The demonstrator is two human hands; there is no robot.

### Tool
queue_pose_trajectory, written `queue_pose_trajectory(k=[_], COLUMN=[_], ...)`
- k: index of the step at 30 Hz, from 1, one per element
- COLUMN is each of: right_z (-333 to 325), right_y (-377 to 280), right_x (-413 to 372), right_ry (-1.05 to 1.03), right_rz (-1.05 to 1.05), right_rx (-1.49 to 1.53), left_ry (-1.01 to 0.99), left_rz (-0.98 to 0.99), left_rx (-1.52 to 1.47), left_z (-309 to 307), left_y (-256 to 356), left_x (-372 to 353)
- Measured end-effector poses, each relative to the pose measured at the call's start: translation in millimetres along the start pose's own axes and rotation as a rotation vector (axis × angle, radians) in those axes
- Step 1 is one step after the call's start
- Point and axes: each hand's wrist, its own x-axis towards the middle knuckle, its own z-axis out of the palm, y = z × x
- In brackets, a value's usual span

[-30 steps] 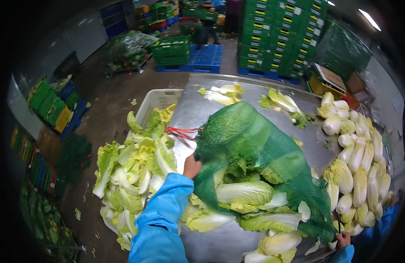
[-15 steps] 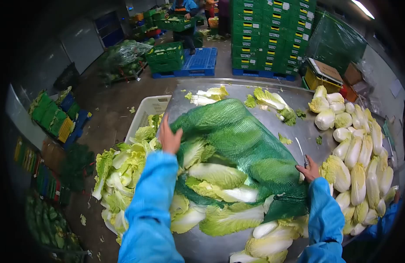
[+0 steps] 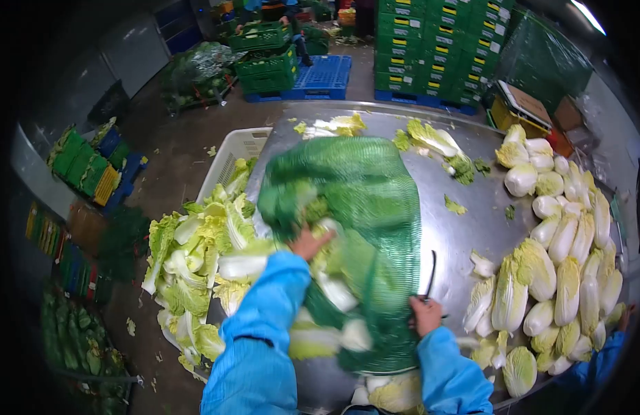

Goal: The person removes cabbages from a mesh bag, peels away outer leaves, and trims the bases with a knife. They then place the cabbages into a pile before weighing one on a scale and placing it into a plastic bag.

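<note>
A green mesh sack (image 3: 375, 180) full of Chinese cabbages lies on the steel table (image 3: 448, 228) in front of me. My left hand (image 3: 309, 243) is at the sack's near-left side, against loose cabbage leaves (image 3: 334, 287). Its thumb stands apart from the fingers, which are somewhat blurred and partly hidden among the leaves. At the sack's right edge, my right hand (image 3: 426, 315) is closed around a knife (image 3: 431, 271) whose thin, dark blade points away from me. Part of the netting (image 3: 382, 346) hangs down between my forearms.
Trimmed Chinese cabbages (image 3: 569, 277) are piled along the right side. Loose outer leaves (image 3: 195, 277) heap over a white crate (image 3: 230, 155) on the left. Leaf scraps (image 3: 455, 206) dot the table. Stacked green crates (image 3: 437, 55) stand beyond; a person handles another green crate (image 3: 259, 34).
The sack has swung from lying diagonally to nearer upright in view, its right part moving left. My left hand moved down and right; my right hand moved left and down with the knife.
</note>
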Motion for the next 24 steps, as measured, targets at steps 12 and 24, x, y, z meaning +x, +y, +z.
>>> queue_pose_trajectory(k=[12,24], right_z=[70.3,-33.1], right_y=[-74.3,21.9], right_x=[-23.7,112.3], right_ry=[-0.270,0.190], right_rz=[-0.374,-0.424], right_rx=[0.000,-0.383], left_ry=[0.288,0.139], left_rz=[0.541,0.378], left_rx=[-0.201,-0.468], left_z=[12.3,-3.5], left_y=[-16.9,-22.9], left_x=[-96.2,-31.2])
